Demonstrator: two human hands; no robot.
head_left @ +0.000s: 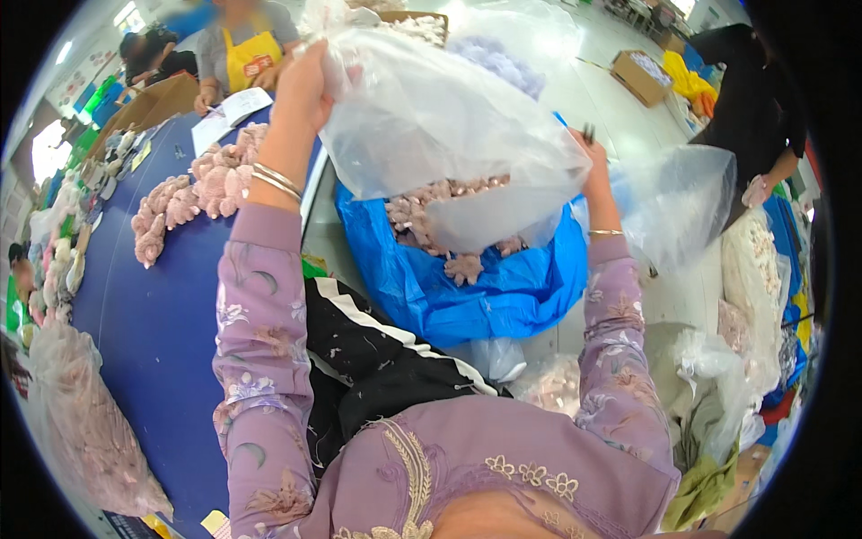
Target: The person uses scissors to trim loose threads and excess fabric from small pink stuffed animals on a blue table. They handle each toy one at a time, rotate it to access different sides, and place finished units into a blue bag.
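Note:
Both my hands stretch a large clear plastic bag (449,108) out in front of me. My left hand (308,88), raised at the far left, has its fingers closed on one top corner. On the other side, my right hand (594,169) grips the bag's edge; a small dark thing shows by its fingers, too small to name. Beneath the clear bag a blue plastic sack (467,310) stands open on the floor. Inside it lie many pink plush toys (463,268), partly hidden by the clear plastic.
To the left, a blue table (171,332) bears a heap of pink plush pieces (224,180). A filled clear bag (85,422) leans at its near side. Across it stands a person in a yellow apron (249,63). Another person in black (750,90) holds plastic at right. A cardboard box (641,78) lies beyond.

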